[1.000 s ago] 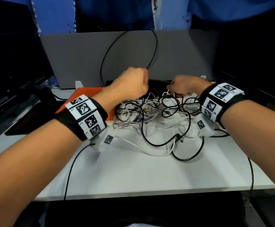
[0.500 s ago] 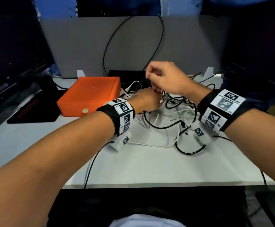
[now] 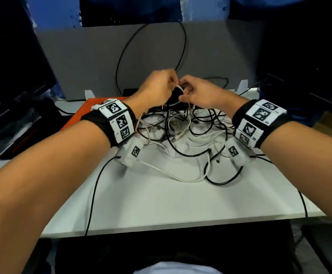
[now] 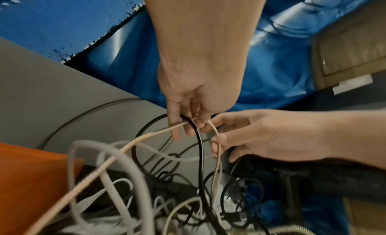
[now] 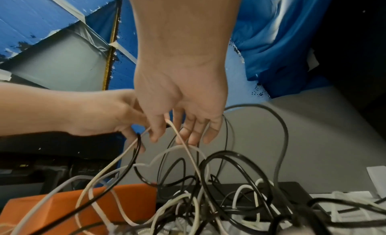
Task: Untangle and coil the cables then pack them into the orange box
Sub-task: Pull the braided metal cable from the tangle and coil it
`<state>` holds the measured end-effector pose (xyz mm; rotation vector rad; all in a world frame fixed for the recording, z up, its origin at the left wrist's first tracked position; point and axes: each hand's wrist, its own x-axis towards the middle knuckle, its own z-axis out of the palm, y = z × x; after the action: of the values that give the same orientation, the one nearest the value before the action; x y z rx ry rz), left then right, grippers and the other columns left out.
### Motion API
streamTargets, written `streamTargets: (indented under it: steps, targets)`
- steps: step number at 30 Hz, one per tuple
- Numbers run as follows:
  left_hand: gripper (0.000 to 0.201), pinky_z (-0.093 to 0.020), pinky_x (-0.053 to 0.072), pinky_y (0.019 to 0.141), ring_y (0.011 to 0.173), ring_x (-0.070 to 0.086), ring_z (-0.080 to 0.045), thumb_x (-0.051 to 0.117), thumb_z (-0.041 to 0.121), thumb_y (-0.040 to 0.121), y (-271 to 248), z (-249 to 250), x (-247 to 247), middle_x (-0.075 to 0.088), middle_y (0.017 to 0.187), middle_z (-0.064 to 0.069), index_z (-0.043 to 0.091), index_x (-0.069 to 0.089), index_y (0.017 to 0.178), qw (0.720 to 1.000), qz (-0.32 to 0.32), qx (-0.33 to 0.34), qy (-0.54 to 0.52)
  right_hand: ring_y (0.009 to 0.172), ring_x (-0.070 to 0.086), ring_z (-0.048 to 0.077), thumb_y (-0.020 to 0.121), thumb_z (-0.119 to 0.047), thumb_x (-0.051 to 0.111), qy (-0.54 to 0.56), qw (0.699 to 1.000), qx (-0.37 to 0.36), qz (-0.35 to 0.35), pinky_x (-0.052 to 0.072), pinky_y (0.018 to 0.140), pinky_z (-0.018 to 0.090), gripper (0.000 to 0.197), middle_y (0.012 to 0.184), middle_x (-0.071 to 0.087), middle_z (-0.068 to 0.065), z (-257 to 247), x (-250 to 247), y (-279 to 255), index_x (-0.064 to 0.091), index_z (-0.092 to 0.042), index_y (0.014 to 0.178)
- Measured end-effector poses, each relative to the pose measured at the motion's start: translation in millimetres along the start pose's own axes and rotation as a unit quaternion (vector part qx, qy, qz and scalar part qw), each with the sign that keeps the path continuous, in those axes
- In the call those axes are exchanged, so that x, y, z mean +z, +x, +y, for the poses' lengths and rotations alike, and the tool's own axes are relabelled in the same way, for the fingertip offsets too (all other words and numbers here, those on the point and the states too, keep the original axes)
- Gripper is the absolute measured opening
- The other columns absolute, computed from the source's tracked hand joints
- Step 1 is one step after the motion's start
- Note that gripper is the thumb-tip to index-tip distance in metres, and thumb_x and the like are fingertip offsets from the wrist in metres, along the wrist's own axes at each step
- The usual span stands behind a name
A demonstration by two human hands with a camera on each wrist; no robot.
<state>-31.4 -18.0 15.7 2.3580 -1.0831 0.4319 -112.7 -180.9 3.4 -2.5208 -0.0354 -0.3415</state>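
A tangle of black and white cables (image 3: 181, 133) lies on the white table (image 3: 161, 204). Above its far side my left hand (image 3: 166, 84) and right hand (image 3: 189, 89) meet. Between them they pinch a beige braided cable (image 4: 146, 136), which hangs down into the pile on both sides. In the left wrist view a black cable (image 4: 200, 147) also loops through my left fingers (image 4: 177, 127). In the right wrist view the braided cable (image 5: 188, 154) runs between my right fingers (image 5: 155, 131). The shut orange box (image 3: 76, 119) sits left of the pile, mostly hidden by my left wrist.
A grey board (image 3: 82, 56) stands at the back with a black cable loop (image 3: 184, 46) against it. Dark screens flank the table. A flat black device (image 5: 292, 189) lies behind the pile. Thin black leads (image 3: 94, 194) run off the front edge (image 3: 181, 222).
My left hand has risen out of the pile and met my right hand above it. Both now hold the braided cable up. My left wrist now covers most of the orange box.
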Motion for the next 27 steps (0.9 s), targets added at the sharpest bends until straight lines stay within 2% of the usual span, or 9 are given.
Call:
streamTargets:
  steps: [6,9,14,16,19,21,23,25,27]
  targets:
    - [0.016,-0.03,0.047,0.046,0.062,0.061,-0.014,0.049,0.011,0.101,20.7,20.6,-45.7,0.059,0.085,0.011,0.025,0.055,0.097,0.973,0.161,-0.024,-0.165,0.086,0.065,0.025,0.107,-0.031,0.049,-0.057,0.991,0.012,0.118,0.051,0.078,0.036,0.027,0.093,0.071,0.009,-1.2,-22.1,13.9,0.064,-0.012,0.095]
    - [0.011,-0.026,0.047,0.036,0.047,0.057,-0.009,0.049,0.014,0.104,14.7,22.4,-59.0,0.064,0.09,0.006,0.022,0.055,0.1,0.962,0.162,-0.052,-0.212,0.094,0.061,0.032,0.107,-0.034,0.045,-0.15,0.978,0.053,0.132,0.047,0.08,0.038,0.025,0.096,0.064,0.011,5.3,-44.5,20.3,0.059,-0.018,0.094]
    - [0.014,-0.039,0.062,0.056,0.065,0.067,-0.018,0.064,0.025,0.1,-0.1,11.1,-57.5,0.071,0.089,-0.006,0.012,0.063,0.105,0.936,-0.125,-0.115,-0.308,0.101,0.067,0.033,0.105,-0.031,0.049,-0.114,0.956,0.071,0.26,0.053,0.085,0.04,0.03,0.107,0.071,0.019,-7.2,-101.5,34.6,0.071,-0.012,0.1]
    - [0.024,-0.046,0.064,0.071,0.081,0.072,-0.022,0.064,0.029,0.1,-8.7,4.4,-50.7,0.074,0.095,-0.01,0.008,0.067,0.11,0.934,-0.239,-0.129,-0.234,0.073,0.067,0.016,0.102,-0.03,0.053,0.005,0.95,0.029,0.312,0.055,0.069,0.037,0.027,0.084,0.069,0.008,-19.6,-126.2,38.5,0.068,-0.019,0.082]
    - [0.025,-0.044,0.063,0.074,0.091,0.076,-0.023,0.056,0.03,0.105,-14.6,-2.9,-42.5,0.078,0.102,-0.009,0.009,0.067,0.111,0.927,-0.299,-0.132,-0.183,0.046,0.057,0.004,0.103,-0.026,0.055,0.151,0.946,-0.071,0.278,0.044,0.048,0.024,0.013,0.073,0.06,-0.002,-43.7,-140.7,33.8,0.063,-0.016,0.099]
    - [0.023,-0.04,0.062,0.068,0.084,0.075,-0.024,0.048,0.029,0.108,-7.1,-5.2,-44.9,0.078,0.096,-0.007,0.014,0.065,0.104,0.94,-0.237,-0.14,-0.202,0.049,0.058,0.004,0.106,-0.023,0.052,0.19,0.941,-0.1,0.26,0.046,0.051,0.02,0.012,0.078,0.059,-0.002,-55.9,-139.2,28.3,0.059,-0.013,0.106]
    - [0.023,-0.035,0.058,0.06,0.067,0.071,-0.024,0.041,0.025,0.109,7.0,-4.4,-54.4,0.076,0.081,-0.002,0.019,0.059,0.097,0.935,-0.077,-0.168,-0.302,0.051,0.055,0.006,0.106,-0.027,0.052,0.169,0.944,-0.092,0.266,0.046,0.053,0.024,0.018,0.075,0.058,-0.002,-58.1,-141.7,25.1,0.061,-0.011,0.106]
    - [0.023,-0.031,0.055,0.051,0.055,0.067,-0.025,0.035,0.022,0.109,17.2,-3.0,-76.1,0.068,0.069,-0.001,0.017,0.053,0.096,0.873,0.131,-0.183,-0.433,0.053,0.052,0.01,0.103,-0.032,0.057,0.018,0.973,-0.017,0.228,0.044,0.055,0.029,0.03,0.074,0.062,0.001,-49.8,-147.1,22.3,0.07,-0.005,0.106]
    - [0.026,-0.031,0.055,0.049,0.058,0.069,-0.027,0.032,0.024,0.11,19.2,-1.0,-98.1,0.065,0.072,-0.003,0.015,0.053,0.098,0.855,0.266,-0.13,-0.426,0.061,0.058,0.018,0.101,-0.039,0.062,-0.189,0.972,0.092,0.106,0.046,0.06,0.029,0.036,0.079,0.07,0.004,-41.7,-142.3,14.8,0.075,-0.005,0.1]
